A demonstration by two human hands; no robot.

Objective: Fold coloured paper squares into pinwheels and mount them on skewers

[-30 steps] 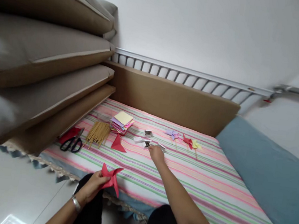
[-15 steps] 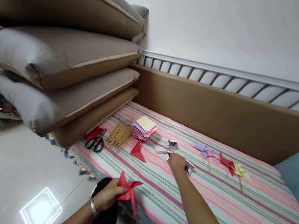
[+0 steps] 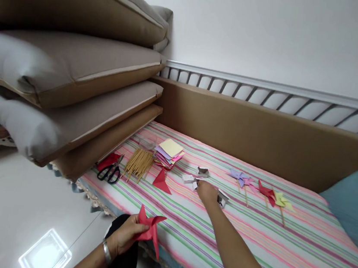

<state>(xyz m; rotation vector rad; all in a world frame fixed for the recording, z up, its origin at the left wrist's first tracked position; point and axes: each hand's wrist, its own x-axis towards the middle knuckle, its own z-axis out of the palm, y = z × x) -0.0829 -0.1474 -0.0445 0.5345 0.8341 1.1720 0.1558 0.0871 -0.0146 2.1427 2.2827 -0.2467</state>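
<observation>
Between the thumb and fingers of my left hand (image 3: 129,234) is a red paper pinwheel (image 3: 150,229), held over my knee at the bed's near edge. My right hand (image 3: 206,191) reaches among several small white boxes (image 3: 189,178), its fingers hidden behind the hand itself. One open box (image 3: 203,171) lies just beyond it and another box (image 3: 222,197) beside the wrist. To the left, a cut piece of red paper (image 3: 162,181) lies flat. Finished pinwheels on sticks, including a purple one (image 3: 238,175), a red one (image 3: 267,192) and a yellow one (image 3: 282,200), lie to the right.
Black-handled scissors (image 3: 109,172), a bundle of thin wooden sticks (image 3: 139,162) and a stack of coloured paper squares (image 3: 169,149) lie at the left of the striped sheet (image 3: 251,238). Stacked grey cushions (image 3: 86,62) rise beyond them. A blue cushion (image 3: 356,203) stands at right.
The view has shifted slightly, so the things on the bed appear a little further left. My left hand keeps the red pinwheel; my right hand stays among the small boxes.
</observation>
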